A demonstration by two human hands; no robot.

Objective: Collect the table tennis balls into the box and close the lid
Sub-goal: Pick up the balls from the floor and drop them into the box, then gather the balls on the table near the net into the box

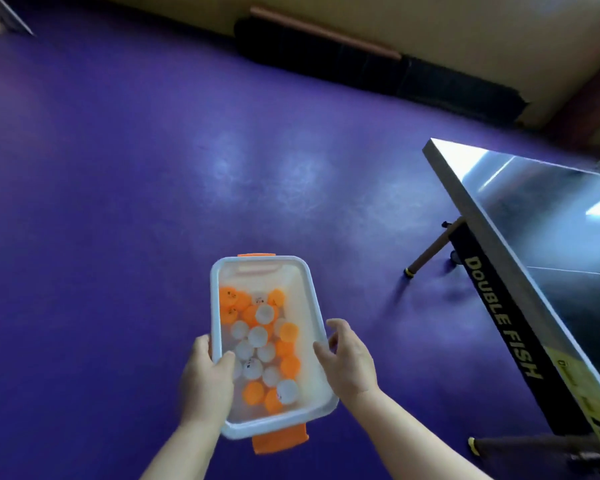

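A clear plastic box [303,296] with a white rim is held over the purple floor. It contains several orange and white table tennis balls [258,344], which look slightly hazy, as if seen through a clear lid. Orange latch flaps stick out at the far end [256,254] and the near end [279,441]. My left hand [205,386] grips the box's left edge with the thumb on top. My right hand [349,362] holds the right edge, fingers curled over the rim.
A dark table tennis table [534,216] marked "DOUBLE FISH" stands at the right, its legs [430,251] reaching the floor. A black barrier [378,67] runs along the far wall. Purple floor [118,202] spreads to the left and ahead.
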